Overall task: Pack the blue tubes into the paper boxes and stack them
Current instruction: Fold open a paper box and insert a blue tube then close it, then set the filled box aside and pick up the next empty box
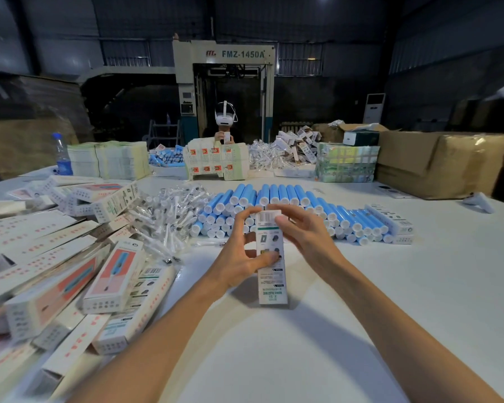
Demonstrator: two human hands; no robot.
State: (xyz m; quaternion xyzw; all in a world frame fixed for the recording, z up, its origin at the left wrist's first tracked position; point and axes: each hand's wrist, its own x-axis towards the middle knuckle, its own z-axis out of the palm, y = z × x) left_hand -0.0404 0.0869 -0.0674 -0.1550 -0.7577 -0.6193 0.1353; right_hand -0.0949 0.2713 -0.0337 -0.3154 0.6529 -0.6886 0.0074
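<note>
Two hands meet at mid-counter around a single paper box, a tall, narrow white carton held upright with its barcode at the top, a green band below that, small product pictures down its face and green lettering at its foot. The left hand grips the box's middle, its thumb across the printed face and its fingers curled round the left edge. The right hand clamps the top end, its fingertips lying over the closing flap. Whether the foot touches the counter cannot be told. Just behind the box lie the blue tubes in stacked rows, white caps facing the camera, with two more cartons at the right end. Loose boxes crowd the left side close to the left forearm, and a heap of clear-wrapped white pieces fills the gap between them and the tubes. Open room lies to the right and in front — bare white surface reaching to a brown carton at the far right. Across the counter, a second person in a white headset holds up a box.
</note>
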